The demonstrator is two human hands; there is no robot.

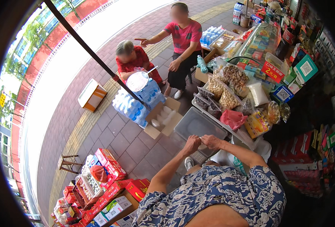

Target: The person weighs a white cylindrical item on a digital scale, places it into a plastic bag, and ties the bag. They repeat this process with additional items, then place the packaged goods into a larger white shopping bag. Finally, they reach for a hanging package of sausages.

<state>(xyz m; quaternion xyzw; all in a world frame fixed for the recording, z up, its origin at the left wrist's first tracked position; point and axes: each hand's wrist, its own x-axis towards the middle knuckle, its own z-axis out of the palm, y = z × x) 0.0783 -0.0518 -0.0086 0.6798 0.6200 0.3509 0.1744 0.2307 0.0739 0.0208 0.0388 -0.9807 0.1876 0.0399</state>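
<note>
My left hand (193, 144) and my right hand (211, 141) are close together in front of my body. Their fingers pinch a small whitish item (200, 138) between them; it is too small to name. Just beyond my hands lies a grey translucent plastic lid or bin (197, 122). Past it, an open cardboard box (165, 116) holds several white wrapped items. To the right, bagged nuts and dried goods (228, 99) lie in a white tray, with a pink plastic bag (233, 119) near its close edge.
Two people (183, 42) sit beyond shrink-wrapped water bottles (133, 107), one pointing. A dark pole (90, 51) slants across the view. Red boxes and egg baskets (89, 184) are at lower left, near a wooden stool (68, 164). A glass display case (258, 45) stands at upper right.
</note>
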